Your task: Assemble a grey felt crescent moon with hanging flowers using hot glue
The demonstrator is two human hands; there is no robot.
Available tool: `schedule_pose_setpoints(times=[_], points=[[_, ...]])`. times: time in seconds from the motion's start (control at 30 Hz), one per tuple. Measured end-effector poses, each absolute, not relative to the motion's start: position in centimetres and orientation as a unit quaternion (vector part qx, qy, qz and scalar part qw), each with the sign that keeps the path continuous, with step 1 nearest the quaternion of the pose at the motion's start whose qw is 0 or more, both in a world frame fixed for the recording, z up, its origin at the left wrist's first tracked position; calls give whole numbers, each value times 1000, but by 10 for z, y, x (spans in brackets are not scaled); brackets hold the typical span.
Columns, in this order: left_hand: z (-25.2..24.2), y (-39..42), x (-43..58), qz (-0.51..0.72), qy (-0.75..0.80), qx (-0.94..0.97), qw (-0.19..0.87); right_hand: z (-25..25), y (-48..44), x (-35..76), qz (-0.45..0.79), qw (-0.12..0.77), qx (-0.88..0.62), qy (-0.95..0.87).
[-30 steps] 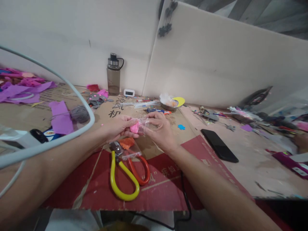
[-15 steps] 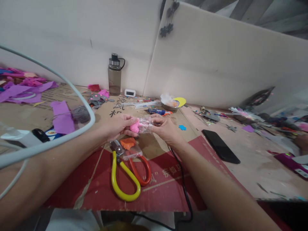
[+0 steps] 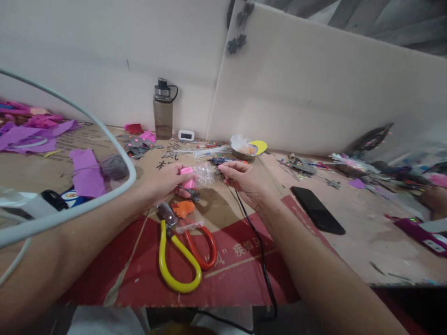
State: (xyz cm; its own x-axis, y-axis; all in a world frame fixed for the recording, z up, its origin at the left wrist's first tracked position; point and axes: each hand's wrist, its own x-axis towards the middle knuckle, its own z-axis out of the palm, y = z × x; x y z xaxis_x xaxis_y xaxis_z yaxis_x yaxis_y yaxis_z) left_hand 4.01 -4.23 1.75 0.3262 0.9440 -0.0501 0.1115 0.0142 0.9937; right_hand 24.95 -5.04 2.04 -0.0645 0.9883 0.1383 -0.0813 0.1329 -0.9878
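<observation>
Between its thumb and fingers, my left hand (image 3: 170,180) pinches a bright pink piece (image 3: 187,177), from which a clear plastic bag (image 3: 204,175) sticks out to the right. My right hand (image 3: 242,179) is closed in a pinch just right of the bag; what lies between its fingertips is too small to make out. Below the hands are an orange piece (image 3: 183,208), a small clear bag (image 3: 190,225) and a cutter with one yellow handle (image 3: 179,265) and one red handle (image 3: 208,251). A dark grey piece (image 3: 193,194) shows under my left hand.
Behind stand a bottle (image 3: 163,111), a small white clock (image 3: 186,135) and a metal bowl (image 3: 240,152). A black phone (image 3: 317,210) lies right, purple felt (image 3: 87,172) left. A white tube (image 3: 101,123) arches over my left arm. Another person's hand (image 3: 435,202) shows far right.
My right hand has let go of the clear bag's right end and moved slightly away. The pink piece and bag have shifted left with my left hand, and the dark grey piece now shows beneath.
</observation>
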Motion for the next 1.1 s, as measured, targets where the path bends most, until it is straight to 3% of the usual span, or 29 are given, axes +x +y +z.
schedule_pose_setpoints(times=[0.23,0.47,0.63,0.7,0.8,0.9,1.1], points=[[7,-38,60,275,464,772,336,21,-52,247,516,533,-411,-530],[6,-33,59,318,476,706,417,23,-49,251,469,592,-411,-510],[3,-39,66,324,431,757,369,17,-52,248,421,573,-422,-562],[5,-41,68,396,444,696,401,17,-57,242,385,559,-433,-594],[17,-43,64,501,390,528,563,19,-68,225,337,537,-428,-644],[32,-48,58,480,290,405,722,20,-77,201,247,515,-386,-725],[48,-54,51,536,242,327,740,16,-81,168,61,437,-345,-828]])
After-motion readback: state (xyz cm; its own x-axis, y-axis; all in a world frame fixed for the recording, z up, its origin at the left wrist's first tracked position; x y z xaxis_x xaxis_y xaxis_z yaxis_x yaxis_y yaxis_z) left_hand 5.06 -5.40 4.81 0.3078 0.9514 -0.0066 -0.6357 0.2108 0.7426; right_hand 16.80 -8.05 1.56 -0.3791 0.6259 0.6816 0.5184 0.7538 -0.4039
